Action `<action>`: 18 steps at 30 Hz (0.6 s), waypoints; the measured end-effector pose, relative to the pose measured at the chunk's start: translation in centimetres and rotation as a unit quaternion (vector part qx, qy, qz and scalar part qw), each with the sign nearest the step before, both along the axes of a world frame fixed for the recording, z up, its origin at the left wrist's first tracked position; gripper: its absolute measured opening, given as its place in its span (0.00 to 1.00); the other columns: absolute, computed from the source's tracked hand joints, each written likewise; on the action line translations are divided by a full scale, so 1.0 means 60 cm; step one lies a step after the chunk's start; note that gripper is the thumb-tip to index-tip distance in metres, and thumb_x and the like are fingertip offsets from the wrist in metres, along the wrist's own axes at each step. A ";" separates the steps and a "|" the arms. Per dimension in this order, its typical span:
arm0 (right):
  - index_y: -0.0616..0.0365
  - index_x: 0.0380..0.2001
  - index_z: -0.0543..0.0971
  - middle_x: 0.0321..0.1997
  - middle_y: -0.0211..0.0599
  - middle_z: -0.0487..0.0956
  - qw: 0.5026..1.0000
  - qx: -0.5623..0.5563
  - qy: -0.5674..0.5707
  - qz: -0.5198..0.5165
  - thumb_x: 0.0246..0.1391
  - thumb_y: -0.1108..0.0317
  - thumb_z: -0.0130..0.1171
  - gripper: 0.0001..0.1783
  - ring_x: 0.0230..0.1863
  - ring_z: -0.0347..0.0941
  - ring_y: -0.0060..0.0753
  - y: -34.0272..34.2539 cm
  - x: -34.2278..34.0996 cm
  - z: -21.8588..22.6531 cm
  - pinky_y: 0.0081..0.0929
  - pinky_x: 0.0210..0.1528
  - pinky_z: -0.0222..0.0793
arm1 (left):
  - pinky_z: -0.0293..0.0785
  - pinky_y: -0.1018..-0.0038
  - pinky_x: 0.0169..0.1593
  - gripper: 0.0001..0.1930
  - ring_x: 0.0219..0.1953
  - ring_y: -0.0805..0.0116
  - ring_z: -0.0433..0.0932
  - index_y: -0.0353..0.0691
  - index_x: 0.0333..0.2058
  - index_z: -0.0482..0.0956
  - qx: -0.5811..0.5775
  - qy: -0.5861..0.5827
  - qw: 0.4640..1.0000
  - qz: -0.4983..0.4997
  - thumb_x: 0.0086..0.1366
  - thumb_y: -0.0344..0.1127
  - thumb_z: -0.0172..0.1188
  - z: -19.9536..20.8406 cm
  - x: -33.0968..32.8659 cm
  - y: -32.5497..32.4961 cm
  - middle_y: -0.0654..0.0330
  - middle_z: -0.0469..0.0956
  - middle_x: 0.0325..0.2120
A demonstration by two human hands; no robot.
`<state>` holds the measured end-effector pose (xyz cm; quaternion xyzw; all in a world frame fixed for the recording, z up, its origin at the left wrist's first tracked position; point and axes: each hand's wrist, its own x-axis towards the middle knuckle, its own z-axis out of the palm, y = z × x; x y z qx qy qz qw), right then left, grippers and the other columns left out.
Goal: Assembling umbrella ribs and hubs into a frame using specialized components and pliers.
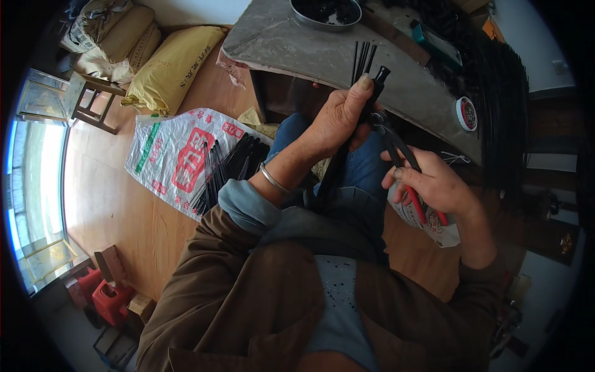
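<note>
The left hand has its fingers wrapped round a bundle of thin black rods. The right hand grips red-handled pliers, whose tip meets the rods just below the left fingers.

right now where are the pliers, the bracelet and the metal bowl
pliers [427, 211], head view, on the red handle showing below the right hand
bracelet [273, 179], head view, on the silver band round the left wrist
metal bowl [310, 20], head view, on its lower left rim, top of the grey table
</note>
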<state>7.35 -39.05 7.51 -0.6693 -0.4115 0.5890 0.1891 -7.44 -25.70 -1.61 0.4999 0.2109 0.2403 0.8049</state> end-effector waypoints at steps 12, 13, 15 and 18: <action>0.59 0.35 0.68 0.18 0.25 0.65 0.969 -0.096 0.213 -0.075 0.65 0.54 0.48 0.17 0.15 0.62 0.16 -0.012 -0.003 0.017 0.19 0.17 0.64 | 0.57 0.80 0.16 0.37 0.11 0.78 0.62 0.33 0.30 0.76 0.026 -0.033 0.999 -0.029 0.68 0.65 0.33 0.005 -0.007 -0.016 0.66 0.64 0.09; 0.59 0.35 0.68 0.18 0.25 0.65 0.971 -0.103 0.201 -0.074 0.65 0.54 0.47 0.17 0.14 0.62 0.16 -0.012 -0.008 0.020 0.20 0.17 0.65 | 0.57 0.80 0.16 0.37 0.11 0.78 0.62 0.33 0.30 0.76 0.027 -0.031 0.999 -0.035 0.68 0.65 0.33 0.008 -0.009 -0.018 0.66 0.64 0.09; 0.59 0.34 0.67 0.17 0.25 0.65 0.972 -0.109 0.193 -0.080 0.65 0.54 0.47 0.18 0.14 0.62 0.17 -0.017 -0.016 0.025 0.21 0.17 0.65 | 0.56 0.80 0.15 0.38 0.10 0.78 0.61 0.33 0.30 0.76 0.035 -0.023 0.999 -0.026 0.68 0.66 0.32 0.018 -0.012 -0.026 0.67 0.62 0.08; 0.59 0.33 0.67 0.16 0.27 0.64 0.973 -0.125 0.185 -0.057 0.65 0.54 0.46 0.17 0.14 0.62 0.18 -0.023 -0.022 0.035 0.23 0.18 0.66 | 0.56 0.80 0.15 0.38 0.10 0.78 0.61 0.33 0.30 0.76 0.041 -0.006 0.999 -0.016 0.68 0.67 0.32 0.026 -0.015 -0.038 0.67 0.62 0.08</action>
